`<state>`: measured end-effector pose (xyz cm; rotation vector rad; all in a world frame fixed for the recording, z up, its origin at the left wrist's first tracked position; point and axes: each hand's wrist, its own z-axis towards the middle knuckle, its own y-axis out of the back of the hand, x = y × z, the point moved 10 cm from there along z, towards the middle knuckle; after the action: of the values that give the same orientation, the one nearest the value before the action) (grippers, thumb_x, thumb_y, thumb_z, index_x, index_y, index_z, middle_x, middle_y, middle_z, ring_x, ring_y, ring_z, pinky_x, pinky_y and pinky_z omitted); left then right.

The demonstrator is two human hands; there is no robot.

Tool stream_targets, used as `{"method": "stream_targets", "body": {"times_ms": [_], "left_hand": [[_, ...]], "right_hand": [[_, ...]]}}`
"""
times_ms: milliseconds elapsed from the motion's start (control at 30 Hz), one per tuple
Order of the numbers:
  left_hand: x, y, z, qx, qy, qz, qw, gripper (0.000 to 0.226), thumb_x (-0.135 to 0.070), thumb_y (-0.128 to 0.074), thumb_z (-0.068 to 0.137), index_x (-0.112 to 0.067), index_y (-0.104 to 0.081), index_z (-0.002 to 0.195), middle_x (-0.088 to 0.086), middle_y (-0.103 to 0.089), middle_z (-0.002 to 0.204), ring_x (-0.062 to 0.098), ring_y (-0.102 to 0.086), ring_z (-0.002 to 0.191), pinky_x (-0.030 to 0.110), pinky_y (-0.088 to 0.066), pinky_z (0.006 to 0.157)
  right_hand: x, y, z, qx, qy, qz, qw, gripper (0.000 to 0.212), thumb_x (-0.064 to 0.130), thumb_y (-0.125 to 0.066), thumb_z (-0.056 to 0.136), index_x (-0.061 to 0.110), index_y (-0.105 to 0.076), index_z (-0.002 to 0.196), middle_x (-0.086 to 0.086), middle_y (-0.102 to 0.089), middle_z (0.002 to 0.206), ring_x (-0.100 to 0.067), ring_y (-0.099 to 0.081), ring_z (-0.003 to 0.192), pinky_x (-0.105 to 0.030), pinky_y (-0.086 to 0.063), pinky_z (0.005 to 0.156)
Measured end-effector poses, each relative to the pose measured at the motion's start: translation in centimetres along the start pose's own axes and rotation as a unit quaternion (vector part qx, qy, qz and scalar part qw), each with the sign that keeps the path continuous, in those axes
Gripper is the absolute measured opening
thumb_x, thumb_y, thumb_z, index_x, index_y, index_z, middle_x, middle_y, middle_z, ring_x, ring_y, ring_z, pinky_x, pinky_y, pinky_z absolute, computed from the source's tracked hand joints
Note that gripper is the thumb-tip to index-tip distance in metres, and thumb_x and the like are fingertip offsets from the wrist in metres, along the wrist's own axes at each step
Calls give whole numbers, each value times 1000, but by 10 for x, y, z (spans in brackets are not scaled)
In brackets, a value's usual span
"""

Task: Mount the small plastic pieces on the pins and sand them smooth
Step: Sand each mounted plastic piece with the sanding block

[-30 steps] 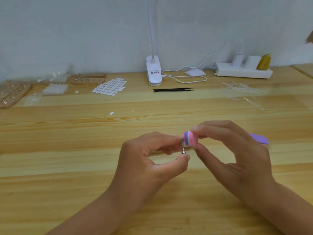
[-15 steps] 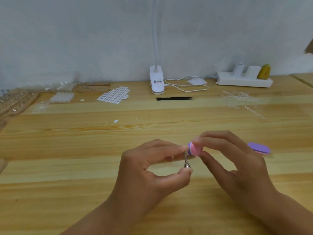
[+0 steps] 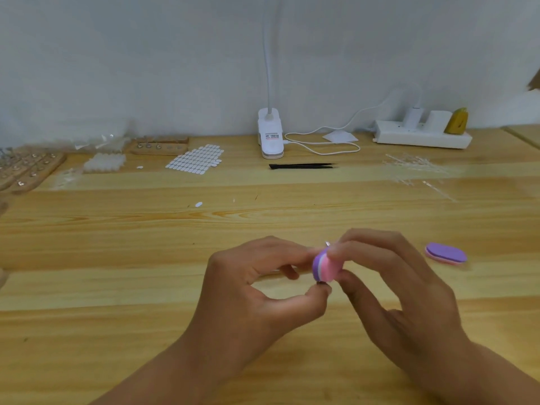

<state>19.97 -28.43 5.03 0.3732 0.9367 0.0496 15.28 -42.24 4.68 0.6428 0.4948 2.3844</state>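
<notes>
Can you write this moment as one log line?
step: sanding | left hand: pinches small metal pin | right hand: holds pink-and-purple oval sanding block against it

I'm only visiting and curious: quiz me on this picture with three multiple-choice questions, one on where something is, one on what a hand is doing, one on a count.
1. Where on the table do the black tweezers lie?
A. just before the white lamp base
B. in a drawer
C. on a shelf

2. What is the right hand doing?
A. lying flat
B. pinching a sanding block
C. making an empty fist

3. How many purple-and-pink sanding blocks show?
A. one
B. two
C. four

Answers:
1 A: the tweezers lie slightly nearer the camera than the base.
2 B: the hand grips the block from both sides.
3 B: besides the held one, a loose block lies on the table to the right.
</notes>
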Motion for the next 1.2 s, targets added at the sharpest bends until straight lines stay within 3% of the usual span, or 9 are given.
{"method": "stream_targets", "body": {"times_ms": [100,267,400,600,767,867,1000,1200], "left_hand": [[6,4,0,-17,20,0,1000,34,-14,-84,61,-28,-77,91,-16,-73,80,9,-69,73,12,-49,67],[-9,-2,2,19,-33,35,999,28,-17,-80,66,-25,-77,93,-16,-74,85,6,-70,79,11,-48,69],[-3,3,2,7,-15,44,999,38,-9,-83,61,-30,-76,92,-17,-73,85,2,-69,78,9,-47,70],[1,-2,2,15,-18,90,996,33,-8,-82,63,-23,-79,92,-16,-72,85,-2,-67,80,6,-44,71],[4,-2,3,23,2,86,996,34,-12,-81,60,-30,-77,89,-19,-72,81,-2,-67,77,6,-44,68],[0,-4,2,28,-6,92,995,38,-13,-81,60,-35,-74,90,-21,-70,79,-3,-65,76,6,-44,66],[3,-3,2,23,9,88,996,35,-13,-81,57,-31,-78,88,-18,-70,76,-3,-63,72,7,-44,65],[1,-4,2,23,1,88,996,35,-13,-82,57,-31,-77,86,-18,-70,76,-2,-63,72,8,-45,64]], "right_hand": [[-15,3,3,1,-47,5,999,26,10,-60,92,22,-59,115,7,-60,111,2,-57,109,-6,-37,93],[8,0,-1,4,21,7,1000,25,5,-60,95,15,-61,117,4,-62,112,-3,-59,111,-12,-41,97],[-1,2,1,7,1,-1,1000,24,5,-61,93,14,-65,115,4,-60,112,-3,-59,109,-11,-40,97],[3,-12,-4,68,34,-18,997,30,-5,-63,91,5,-69,118,-4,-65,114,-15,-64,107,-28,-51,88],[4,-10,-4,52,30,14,998,25,4,-57,98,13,-65,120,2,-60,117,-12,-62,109,-22,-47,93],[2,-10,-4,60,37,-12,997,29,-1,-57,96,13,-61,121,1,-58,117,-14,-61,107,-24,-48,90],[-10,-8,-2,65,4,-20,998,24,7,-52,98,17,-56,119,4,-56,117,-8,-57,110,-18,-45,95],[-9,-11,-2,74,13,-36,997,24,5,-51,97,15,-57,118,3,-56,117,-13,-58,107,-19,-45,94]]}}
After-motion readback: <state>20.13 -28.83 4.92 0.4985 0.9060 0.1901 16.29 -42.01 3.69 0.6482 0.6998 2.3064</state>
